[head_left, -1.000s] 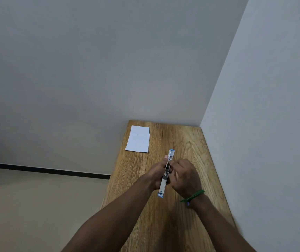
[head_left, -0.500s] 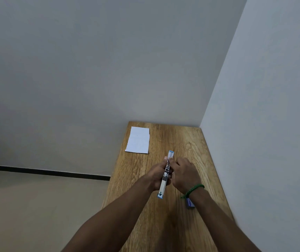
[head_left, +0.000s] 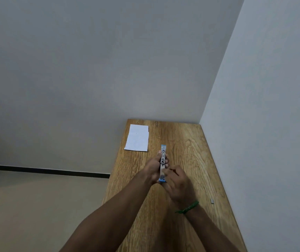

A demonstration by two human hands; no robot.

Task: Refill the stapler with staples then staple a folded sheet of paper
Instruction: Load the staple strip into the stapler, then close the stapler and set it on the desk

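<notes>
A slim blue and silver stapler [head_left: 163, 155] is swung open in a long line above the wooden table [head_left: 191, 146], pointing away from me. My left hand [head_left: 152, 169] grips it from the left side around its middle. My right hand [head_left: 179, 188], with a green band at the wrist, has curled fingers whose tips touch the metal channel on the stapler's near half; whether they pinch staples is hidden. A folded white sheet of paper [head_left: 137, 138] lies flat near the table's far left corner. A small grey strip of staples [head_left: 212, 201] lies on the table to the right.
The narrow table stands in a corner, with a wall along its far end and another along its right side. Its left edge drops to a beige floor [head_left: 36, 206] with a black skirting line.
My right hand has slid back toward me along the stapler, from its middle to its near half. The staple strip on the right of the table has come into view. The left hand keeps its grip.
</notes>
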